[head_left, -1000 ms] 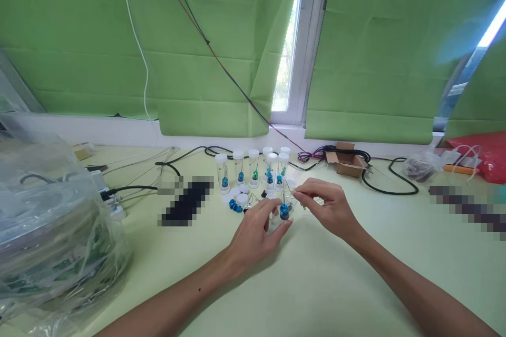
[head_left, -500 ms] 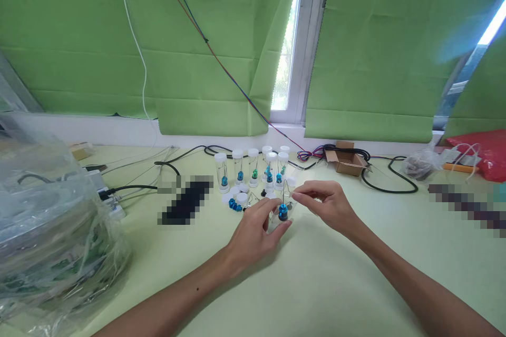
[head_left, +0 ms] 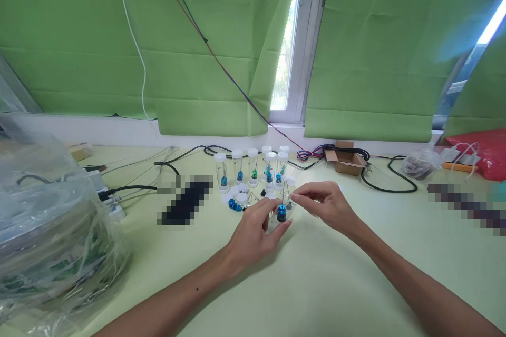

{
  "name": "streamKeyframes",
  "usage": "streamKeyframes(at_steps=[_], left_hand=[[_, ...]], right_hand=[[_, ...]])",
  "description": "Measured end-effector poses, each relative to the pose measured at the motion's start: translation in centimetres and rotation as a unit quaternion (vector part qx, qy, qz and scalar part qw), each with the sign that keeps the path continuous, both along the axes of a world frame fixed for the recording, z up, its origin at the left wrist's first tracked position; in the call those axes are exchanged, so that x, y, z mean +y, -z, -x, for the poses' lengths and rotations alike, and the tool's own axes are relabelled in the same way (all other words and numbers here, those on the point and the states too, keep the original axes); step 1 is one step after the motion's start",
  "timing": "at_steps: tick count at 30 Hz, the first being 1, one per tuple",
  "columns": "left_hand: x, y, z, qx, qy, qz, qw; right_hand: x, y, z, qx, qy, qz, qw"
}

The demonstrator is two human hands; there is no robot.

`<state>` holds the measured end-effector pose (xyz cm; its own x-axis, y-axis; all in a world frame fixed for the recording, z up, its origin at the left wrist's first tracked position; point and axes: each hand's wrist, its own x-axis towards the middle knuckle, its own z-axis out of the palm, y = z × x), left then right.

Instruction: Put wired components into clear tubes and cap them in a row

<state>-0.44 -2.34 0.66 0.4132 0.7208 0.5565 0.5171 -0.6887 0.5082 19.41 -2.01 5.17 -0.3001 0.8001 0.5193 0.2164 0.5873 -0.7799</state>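
My left hand rests on the table with thumb and fingers curled around what looks like a clear tube, mostly see-through and partly hidden by the fingers. A small blue spool-like piece on a dark base shows between thumb and fingers, and a thin bent metal wire rises from it. With thumb and forefinger pinched, my right hand is at the wire's right end. Behind the hands stand several clear capped tubes holding blue or green pieces. Loose blue pieces and white caps lie left of my fingers.
A plastic-wrapped reel takes up the left side. Black cables run along the back near a small open cardboard box. A red bag lies at the far right. Green blinds hang behind the table.
The blue piece has shifted very slightly down and left within my left hand's grip. Both hands stay nearly still.
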Motion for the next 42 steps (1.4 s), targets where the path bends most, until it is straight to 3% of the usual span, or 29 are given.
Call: streamKeyframes(at_steps=[9, 19, 28, 42], left_hand=[[0.1, 0.1, -0.1, -0.011, -0.005, 0.003, 1.0], [0.2, 0.0, -0.1, -0.003, -0.026, 0.022, 0.999], [0.1, -0.1, 0.0, -0.001, -0.019, 0.026, 0.999], [0.2, 0.0, 0.0, -0.002, -0.011, 0.034, 0.999]], right_hand=[[-0.3, 0.0, 0.4, -0.013, 0.016, -0.031, 0.999], [-0.1, 0.8, 0.5, 0.081, 0.063, -0.042, 0.994], [-0.2, 1.0, 0.4, 0.005, 0.071, -0.132, 0.989], [-0.1, 1.6, 0.4, -0.064, 0.07, -0.174, 0.98]])
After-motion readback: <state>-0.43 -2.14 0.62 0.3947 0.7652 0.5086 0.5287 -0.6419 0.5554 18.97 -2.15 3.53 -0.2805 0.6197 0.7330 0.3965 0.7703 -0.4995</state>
